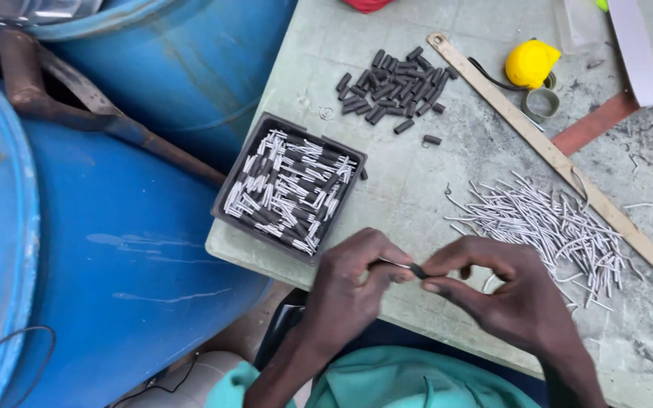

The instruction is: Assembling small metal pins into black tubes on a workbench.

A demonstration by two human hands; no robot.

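My left hand [353,283] pinches a thin metal pin [393,264] at the near edge of the table. My right hand [504,291] grips a small black sleeve [417,270] at the pin's tip, fingertips of both hands nearly touching. A dark square tray [230,193] just beyond my left hand is full of pins fitted with black sleeves. A heap of loose black sleeves [393,85] lies further back. To the right of my right hand spreads a pile of bare metal pins [549,227].
The worn grey table [417,177] carries a long wooden strip [568,166] running diagonally, a yellow tape measure [530,63], a metal ring [542,102] and a small wire ring [327,112]. Blue barrels [122,249] stand close on the left.
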